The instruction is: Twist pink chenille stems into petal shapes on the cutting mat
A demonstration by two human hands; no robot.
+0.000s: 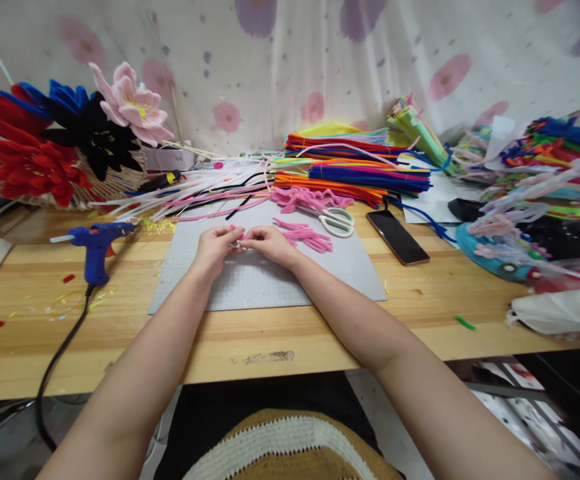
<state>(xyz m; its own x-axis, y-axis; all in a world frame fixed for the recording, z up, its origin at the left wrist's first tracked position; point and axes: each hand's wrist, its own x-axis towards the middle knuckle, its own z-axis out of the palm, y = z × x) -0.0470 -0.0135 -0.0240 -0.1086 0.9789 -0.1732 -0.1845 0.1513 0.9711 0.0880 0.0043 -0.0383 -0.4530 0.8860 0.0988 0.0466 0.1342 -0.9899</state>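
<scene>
Over a grey cutting mat (265, 290), my left hand (215, 248) and my right hand (270, 245) meet with fingertips pinched together. Between them is a small pink fuzzy piece (237, 235), apparently pipe cleaner, mostly covered by the fingers. Just right of my right hand lies a pile of short pink pipe cleaner pieces (310, 235). Behind that pile rest bent pink pipe cleaner shapes (300, 199) and a pair of scissors (337, 222) with pale handles.
A blue glue gun (97, 250) stands at left, its black cord trailing over the table edge. Fuzzy flowers (100, 133) fill the back left. Bundles of coloured pipe cleaners (365, 175) lie behind the mat. A phone (398, 237) and cluttered craft materials (535, 227) are at right.
</scene>
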